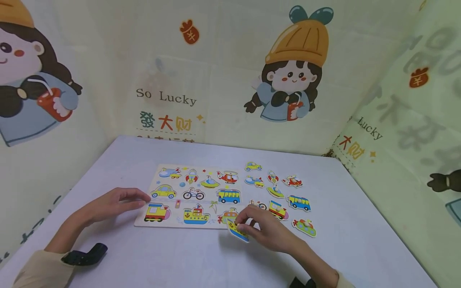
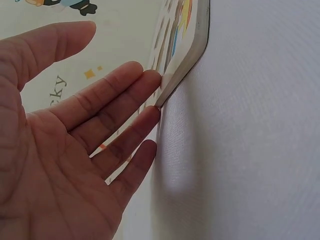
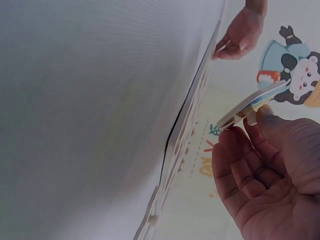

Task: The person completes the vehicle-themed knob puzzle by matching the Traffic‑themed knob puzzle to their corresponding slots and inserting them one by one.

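A wooden vehicle puzzle board [image 1: 212, 203] lies flat on the table. My right hand [image 1: 264, 228] pinches a yellow and blue boat puzzle piece [image 1: 237, 231], tilted above the board's front edge near the submarine picture. In the right wrist view the boat piece [image 3: 254, 104] is seen edge-on between thumb and fingertips. My left hand [image 1: 114, 205] is at the board's left edge; in the left wrist view, the fingertips [image 2: 150, 79] touch that edge with the fingers nearly straight. The printed boat picture [image 1: 196, 215] shows on the board's front row.
Loose pieces lie right of the board: a car [image 1: 253, 166], plane [image 1: 254, 181], rocket [image 1: 273, 177], helicopter [image 1: 292, 181], saucer [image 1: 275, 191], bus [image 1: 299, 203], train [image 1: 278, 210] and submarine [image 1: 304, 228]. A bicycle piece [image 1: 260, 205] is partly hidden. Printed curtains surround the white table [image 1: 162, 256].
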`<state>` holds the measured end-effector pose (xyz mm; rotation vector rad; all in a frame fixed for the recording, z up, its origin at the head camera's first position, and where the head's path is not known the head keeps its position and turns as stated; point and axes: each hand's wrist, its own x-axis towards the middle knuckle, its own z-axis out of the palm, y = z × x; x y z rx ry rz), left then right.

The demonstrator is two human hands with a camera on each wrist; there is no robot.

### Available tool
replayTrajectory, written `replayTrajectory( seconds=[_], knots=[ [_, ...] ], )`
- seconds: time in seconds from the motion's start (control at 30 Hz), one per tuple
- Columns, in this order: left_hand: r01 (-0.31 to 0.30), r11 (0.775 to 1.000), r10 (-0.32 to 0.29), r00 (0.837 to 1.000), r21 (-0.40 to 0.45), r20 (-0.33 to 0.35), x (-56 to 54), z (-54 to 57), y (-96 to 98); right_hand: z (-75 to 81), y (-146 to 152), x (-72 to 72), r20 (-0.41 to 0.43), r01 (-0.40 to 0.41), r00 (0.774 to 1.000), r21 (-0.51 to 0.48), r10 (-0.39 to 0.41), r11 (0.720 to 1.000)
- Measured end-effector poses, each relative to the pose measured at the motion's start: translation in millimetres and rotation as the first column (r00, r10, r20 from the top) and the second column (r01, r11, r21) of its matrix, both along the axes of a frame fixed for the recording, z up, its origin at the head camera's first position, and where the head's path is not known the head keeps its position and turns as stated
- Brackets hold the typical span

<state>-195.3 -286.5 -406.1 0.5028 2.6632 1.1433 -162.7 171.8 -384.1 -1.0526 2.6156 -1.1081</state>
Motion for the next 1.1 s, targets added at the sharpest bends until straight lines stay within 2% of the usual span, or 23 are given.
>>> replayTrajectory(
  seconds=[0.23, 0.43, 0.63, 1.1],
  knots=[
    [0.012, 1.0, -0.012, 1.0, 0.001, -0.029, -0.2, -0.8, -0.9, -0.6, -12.7, -5.3, -0.001, -0.033, 0.999, 0.024, 0.033, 0.999],
    [0.042, 0.999, -0.043, 0.995, -0.019, -0.085, 0.3, -1.9, -3.9, -1.7, -22.5, -8.7, -0.007, -0.056, 0.998, 0.034, 0.057, 0.998],
    [0.064, 0.998, -0.064, 0.993, -0.006, -0.099, 1.4, -5.2, -6.6, -0.5, -31.6, -9.6, -0.001, -0.067, 0.998, 0.032, 0.068, 0.997],
    [0.042, 0.998, -0.047, 0.989, -0.039, -0.141, 3.2, -11.6, -4.3, 0.7, -50.7, -18.5, -0.02, -0.065, 0.998, 0.056, 0.066, 0.996]
  ],
)
